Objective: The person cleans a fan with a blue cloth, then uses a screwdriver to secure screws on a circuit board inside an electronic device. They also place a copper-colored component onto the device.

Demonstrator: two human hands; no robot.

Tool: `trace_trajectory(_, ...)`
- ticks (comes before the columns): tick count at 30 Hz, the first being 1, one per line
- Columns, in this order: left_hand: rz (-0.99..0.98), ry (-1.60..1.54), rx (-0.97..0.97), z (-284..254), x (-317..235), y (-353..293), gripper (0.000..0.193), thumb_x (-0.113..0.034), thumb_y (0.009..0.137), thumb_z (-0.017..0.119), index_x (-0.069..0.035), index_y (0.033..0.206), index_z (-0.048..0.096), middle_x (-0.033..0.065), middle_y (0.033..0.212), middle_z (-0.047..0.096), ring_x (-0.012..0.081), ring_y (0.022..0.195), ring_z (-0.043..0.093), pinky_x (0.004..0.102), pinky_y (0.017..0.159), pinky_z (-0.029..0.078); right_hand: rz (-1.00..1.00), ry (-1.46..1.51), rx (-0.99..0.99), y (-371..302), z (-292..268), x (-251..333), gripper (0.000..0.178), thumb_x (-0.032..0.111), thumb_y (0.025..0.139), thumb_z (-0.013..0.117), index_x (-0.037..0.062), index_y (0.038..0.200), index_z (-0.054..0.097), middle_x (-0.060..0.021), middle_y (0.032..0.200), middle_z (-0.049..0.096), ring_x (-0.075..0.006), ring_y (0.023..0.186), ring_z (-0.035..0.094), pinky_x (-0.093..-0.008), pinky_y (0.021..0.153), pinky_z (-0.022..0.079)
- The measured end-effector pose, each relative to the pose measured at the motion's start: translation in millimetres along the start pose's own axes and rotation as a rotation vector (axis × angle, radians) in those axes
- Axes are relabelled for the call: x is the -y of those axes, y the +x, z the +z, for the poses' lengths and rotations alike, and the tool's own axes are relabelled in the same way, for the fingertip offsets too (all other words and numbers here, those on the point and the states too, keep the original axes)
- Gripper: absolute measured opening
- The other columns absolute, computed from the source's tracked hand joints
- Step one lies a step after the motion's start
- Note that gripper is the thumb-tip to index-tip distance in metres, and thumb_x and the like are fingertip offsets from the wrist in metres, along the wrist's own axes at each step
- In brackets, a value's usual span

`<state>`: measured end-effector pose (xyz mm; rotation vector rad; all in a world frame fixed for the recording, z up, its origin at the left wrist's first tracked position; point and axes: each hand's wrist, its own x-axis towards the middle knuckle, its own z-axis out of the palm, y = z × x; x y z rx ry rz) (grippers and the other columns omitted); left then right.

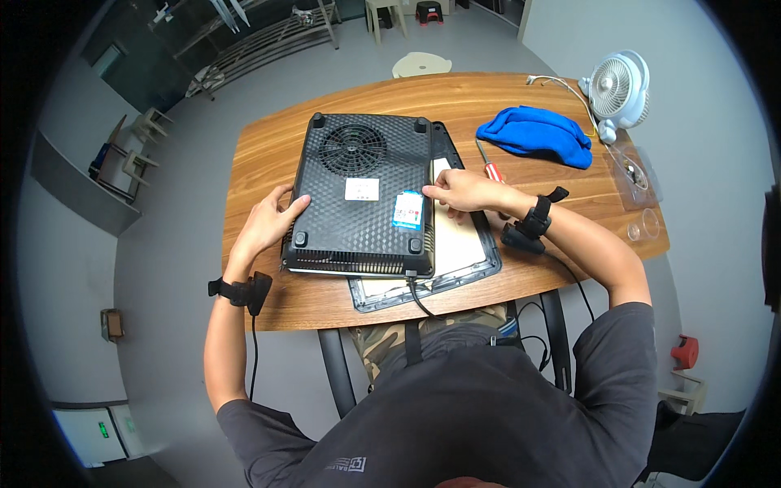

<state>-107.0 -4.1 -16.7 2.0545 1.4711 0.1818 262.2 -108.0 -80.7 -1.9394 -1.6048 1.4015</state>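
Observation:
A black induction cooker (342, 211) lies upside down on the table, its textured base, round fan grille, feet and two labels facing up. My left hand (268, 221) grips its left edge, thumb on top and fingers down the side. At the right edge, my right hand (462, 192) holds it with thumb and fingertips; some of these fingers are partly hidden. Beneath the cooker, and jutting out on the right, is a flat black-framed panel (486, 244) with a pale inner face. A screwdriver (493, 172) with a red and white handle lies beyond my right wrist.
On the wooden table (277, 138) are a bunched blue cloth (537, 134), a small white fan (618, 89) and a clear plastic tray (634, 175) with small parts. A black cord (421, 302) runs from the cooker over the near edge. A stool (421, 64) stands behind.

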Motion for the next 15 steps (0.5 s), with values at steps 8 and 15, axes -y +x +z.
trace_trajectory(8,0.033,-0.101,-0.015,11.2,23.9,24.0,0.08,-0.061,0.097,0.058,0.003,0.146,0.054,0.0284,0.13,0.067,0.0351,0.125,0.065,0.0397,0.109,0.046,0.009,0.065,0.014,0.3,1.9,1.2,0.066,0.052,0.104,0.056,-0.0108,0.122,0.057,-0.0157,0.092,0.069,-0.0186,0.077,0.074,-0.0303,0.063,0.063)
trace_trajectory(15,-0.04,-0.065,0.019,14.9,26.1,33.6,0.078,-0.06,0.1,0.053,0.004,0.144,0.055,0.0274,0.138,0.062,0.0375,0.134,0.057,0.0397,0.115,0.041,0.078,0.31,0.027,6.9,3.5,2.2,0.073,0.05,0.102,0.06,-0.0137,0.135,0.047,-0.0229,0.113,0.061,-0.0219,0.093,0.073,-0.0305,0.069,0.065)
